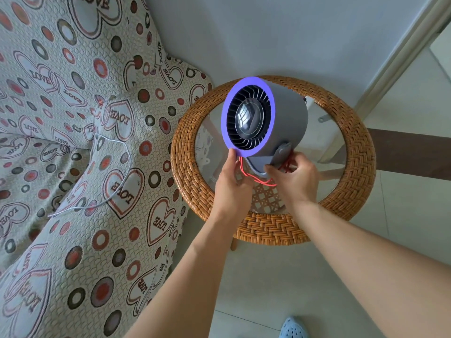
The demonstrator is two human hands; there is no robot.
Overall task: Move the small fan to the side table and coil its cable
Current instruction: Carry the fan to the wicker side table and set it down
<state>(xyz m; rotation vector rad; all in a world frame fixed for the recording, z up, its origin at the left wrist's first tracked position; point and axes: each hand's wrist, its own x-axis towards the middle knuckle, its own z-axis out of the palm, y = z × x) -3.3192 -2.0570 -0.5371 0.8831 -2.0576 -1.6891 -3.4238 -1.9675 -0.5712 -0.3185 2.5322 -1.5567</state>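
Note:
A small grey fan point(288, 118) with a purple front ring stands on the round wicker side table point(353, 152), which has a glass top. Its red cable point(258, 180) lies in loops around the fan's base. My left hand point(231, 186) touches the lower edge of the purple ring, with red loops running by its fingers. My right hand point(295, 176) grips the base of the fan and part of the red cable. Both hands are at the near side of the fan.
A sofa under a heart-patterned cover point(80, 147) fills the left side, right against the table. A thin white cord point(114, 191) lies on it. A wall corner and a door frame point(390, 69) stand behind. A blue slipper point(292, 329) is on the tiled floor.

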